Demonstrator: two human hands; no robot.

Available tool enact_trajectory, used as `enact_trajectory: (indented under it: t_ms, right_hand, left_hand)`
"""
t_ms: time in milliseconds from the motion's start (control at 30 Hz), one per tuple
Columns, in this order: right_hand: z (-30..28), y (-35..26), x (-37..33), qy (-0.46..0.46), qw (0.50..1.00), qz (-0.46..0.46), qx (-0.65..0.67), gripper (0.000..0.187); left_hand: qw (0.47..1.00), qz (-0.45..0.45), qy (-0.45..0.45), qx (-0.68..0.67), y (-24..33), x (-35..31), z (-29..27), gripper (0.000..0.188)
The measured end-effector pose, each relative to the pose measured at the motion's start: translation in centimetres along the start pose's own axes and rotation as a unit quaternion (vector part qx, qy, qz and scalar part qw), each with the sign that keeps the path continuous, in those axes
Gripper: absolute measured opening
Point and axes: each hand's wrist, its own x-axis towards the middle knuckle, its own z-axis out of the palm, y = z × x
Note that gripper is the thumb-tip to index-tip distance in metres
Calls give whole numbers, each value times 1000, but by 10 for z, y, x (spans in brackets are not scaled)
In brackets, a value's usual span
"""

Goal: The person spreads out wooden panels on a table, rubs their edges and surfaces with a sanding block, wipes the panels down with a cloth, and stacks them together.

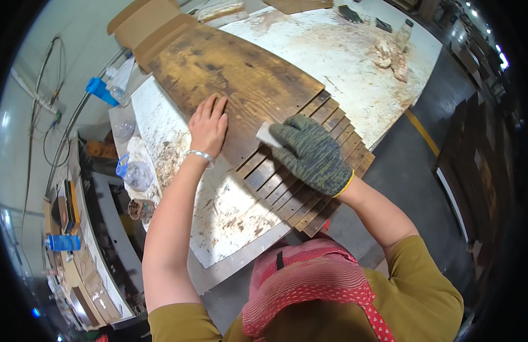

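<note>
A fanned stack of brown wood-grain boards (241, 71) lies across the white worktable, with its stepped edges toward me. My left hand (208, 126), bare and with a bracelet at the wrist, rests flat on the top board near its left edge, fingers stretched out. My right hand (312, 153) wears a dark green knit glove with a yellow cuff. It is closed on a small pale block (268, 135), pressed against the top board close to its near edge. Part of the block is hidden under the gloved fingers.
An open cardboard box (141, 25) sits at the far end of the boards. Bottles, a blue-lidded one (101, 90) among them, stand along the left. A crumpled cloth (391, 57) and a small jar (404, 34) lie far right on the stained table (355, 74). More dark boards (469, 165) stand at right.
</note>
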Motion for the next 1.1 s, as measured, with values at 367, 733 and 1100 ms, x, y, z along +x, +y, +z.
enact_trajectory:
  t_ms: [367,733,1100]
  right_hand:
    - [2,2,21,-79,992,49,-84,25]
    - [-33,111,20,-41,971,159,-173,26]
    - [-14,51,-15,18,987,76,-140,29]
  left_hand:
    - [1000,-15,-11,9,2,-2,-5,44]
    - [999,-17,-27,13,5,-3,-11,44]
    - [1000,-13,-15,18,6,-2,-9,43]
